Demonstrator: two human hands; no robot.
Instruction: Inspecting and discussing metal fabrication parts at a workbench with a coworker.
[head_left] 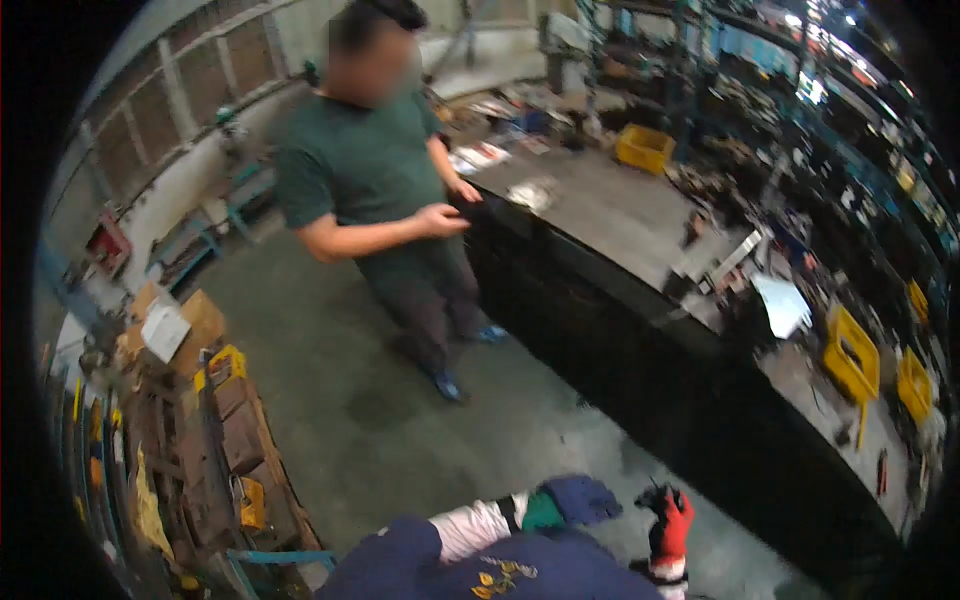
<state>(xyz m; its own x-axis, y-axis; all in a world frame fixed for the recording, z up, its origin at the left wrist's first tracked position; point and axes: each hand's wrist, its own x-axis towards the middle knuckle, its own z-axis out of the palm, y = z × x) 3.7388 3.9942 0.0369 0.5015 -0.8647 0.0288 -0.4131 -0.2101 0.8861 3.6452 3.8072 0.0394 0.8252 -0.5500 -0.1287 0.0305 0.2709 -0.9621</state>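
Note:
My left hand (580, 499), in a dark blue and green glove, reaches from a pale sleeve at the bottom middle. Its fingers look loosely stretched to the right, with nothing visible in them. Close by on the right is my right hand (671, 525), in a red and black glove. Its fingers are curled around a small dark shape (655, 494) that blends with the black glove tips. Both hands are in front of a workbench's long black side (640, 370), apart from it.
A person in a dark green shirt (365, 165) stands ahead, hands at the far bench corner. Yellow baskets (645, 149), metal parts and a pale sheet (782, 306) lie on the bench. At left stands a rack (240, 440) with brown blocks and cardboard boxes (190, 330).

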